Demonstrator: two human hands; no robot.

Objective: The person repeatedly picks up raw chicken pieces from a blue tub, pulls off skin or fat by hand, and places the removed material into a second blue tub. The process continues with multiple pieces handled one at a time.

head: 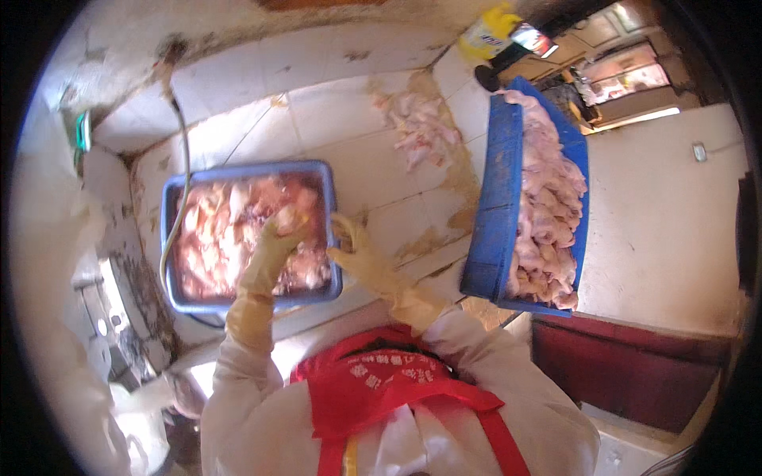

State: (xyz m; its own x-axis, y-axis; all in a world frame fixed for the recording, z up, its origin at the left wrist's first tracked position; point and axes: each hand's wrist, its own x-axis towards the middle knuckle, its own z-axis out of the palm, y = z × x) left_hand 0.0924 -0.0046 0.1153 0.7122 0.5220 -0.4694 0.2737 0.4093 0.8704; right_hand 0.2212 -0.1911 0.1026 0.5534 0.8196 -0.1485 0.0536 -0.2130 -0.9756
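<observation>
My left hand, in a pale yellow rubber glove, is inside a blue plastic tub of raw poultry pieces in reddish liquid. Its fingers are round a raw poultry piece; the fingertips are partly hidden. Gloved alike, my right hand is at the tub's right rim, fingers curved and apart, with nothing seen in it. A pale hose hangs from a wall tap and crosses the tub's left side.
A taller blue crate full of raw poultry stands to the right. More poultry pieces lie on the tiled basin floor. A yellow container and a phone are behind the crate. Another person's sleeve shows at far left.
</observation>
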